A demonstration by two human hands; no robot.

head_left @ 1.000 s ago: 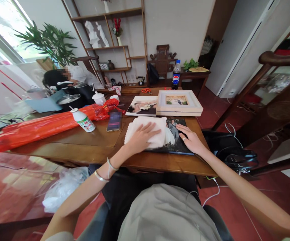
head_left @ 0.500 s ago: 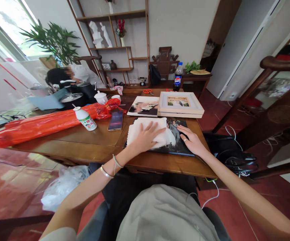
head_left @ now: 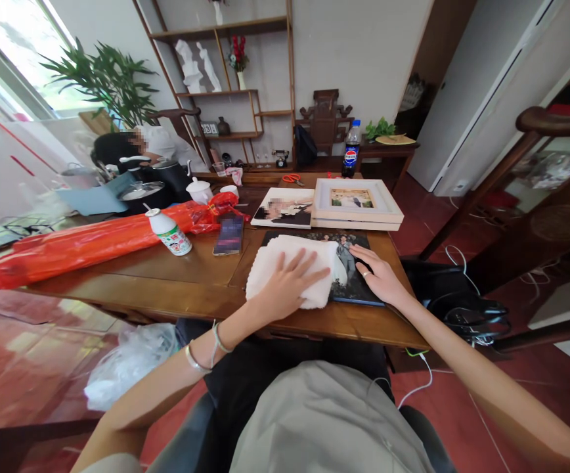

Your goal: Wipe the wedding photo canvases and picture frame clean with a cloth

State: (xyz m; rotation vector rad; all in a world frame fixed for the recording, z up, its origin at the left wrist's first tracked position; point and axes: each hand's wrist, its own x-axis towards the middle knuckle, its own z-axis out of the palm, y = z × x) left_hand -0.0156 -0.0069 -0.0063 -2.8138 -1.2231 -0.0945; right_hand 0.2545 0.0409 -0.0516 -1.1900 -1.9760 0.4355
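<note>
Under my left hand (head_left: pixel 285 282) lies a folded white cloth (head_left: pixel 265 263), pressed flat with the fingers spread. It covers the left part of a dark photo panel (head_left: pixel 358 292) that shows people in wedding dress. My right hand (head_left: pixel 376 272) rests with fingers stretched out on the panel's right side, holding nothing. Just beyond the panel lie a white-edged photo print (head_left: pixel 285 209) and, to its right, pale picture frames (head_left: pixel 391 211) stacked on each other.
Left of the cloth are a phone (head_left: pixel 228 235), a white-and-green bottle (head_left: pixel 169 233) and a long red plastic-wrapped bundle (head_left: pixel 92 236). Orange-handled scissors (head_left: pixel 291 178) and a cola bottle (head_left: pixel 350 151) stand farther back. Another person (head_left: pixel 159 144) is at the far left.
My left hand has slid the cloth toward me and slightly right, uncovering more of the panel's far edge. My right hand has stayed in place on the panel.
</note>
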